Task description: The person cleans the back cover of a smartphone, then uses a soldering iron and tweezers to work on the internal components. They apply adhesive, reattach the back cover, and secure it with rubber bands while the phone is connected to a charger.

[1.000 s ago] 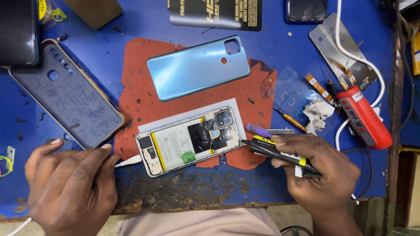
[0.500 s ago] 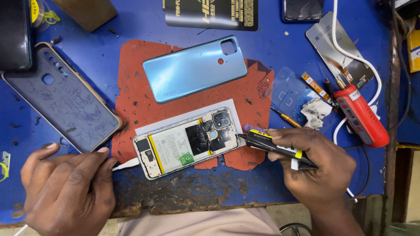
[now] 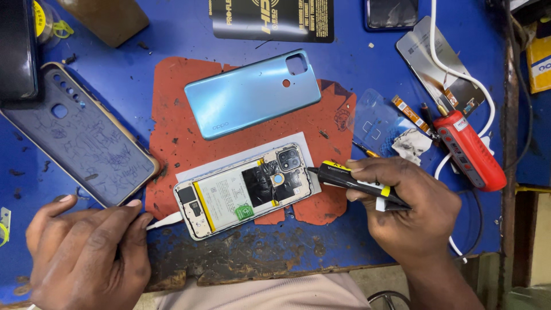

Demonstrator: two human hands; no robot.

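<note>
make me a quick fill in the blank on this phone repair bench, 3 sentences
1. The right hand holds a black and yellow ____ with its tip at the opened phone.
2. The light blue back cover lies on a ____ mat.
3. The left hand rests beside a dark phone ____ lying on the blue table.

Missing words: screwdriver; red; case

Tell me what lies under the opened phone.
A white sheet shows past the edges of the opened phone, lying on a red mat on the blue bench. What lies directly beneath the phone is covered.
</note>
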